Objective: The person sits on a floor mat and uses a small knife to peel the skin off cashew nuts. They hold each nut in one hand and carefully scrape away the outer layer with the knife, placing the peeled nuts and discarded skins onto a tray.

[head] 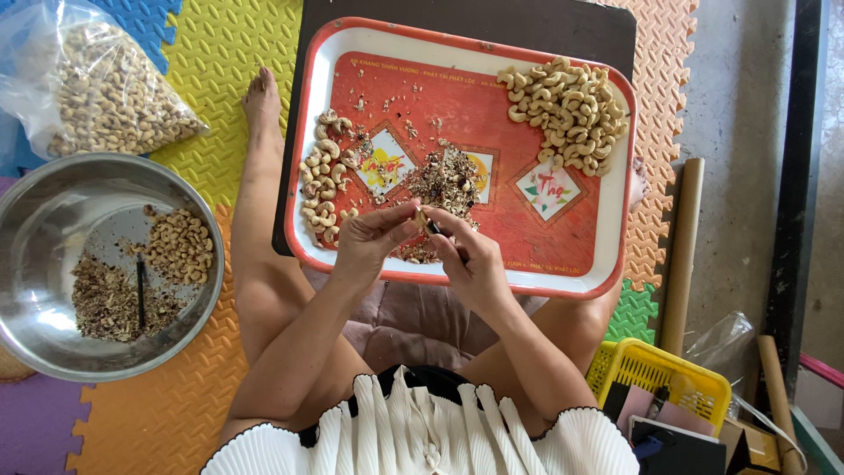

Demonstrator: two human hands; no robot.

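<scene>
A red tray [563, 255] filled the upper centre of the frame, shell scraps [444, 180] heaped mid-tray. Low on it, the left hand [374, 237] pinched a cashew [420, 217] at its fingertips, touching the small dark-handled tool [435, 229] gripped by the right hand [470, 259].

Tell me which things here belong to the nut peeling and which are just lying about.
In use: left hand, right hand, small dark tool, red plastic tray, peeled cashew pile, husk heap, steel bowl.
Lying about: yellow plastic basket, cardboard tube.
</scene>
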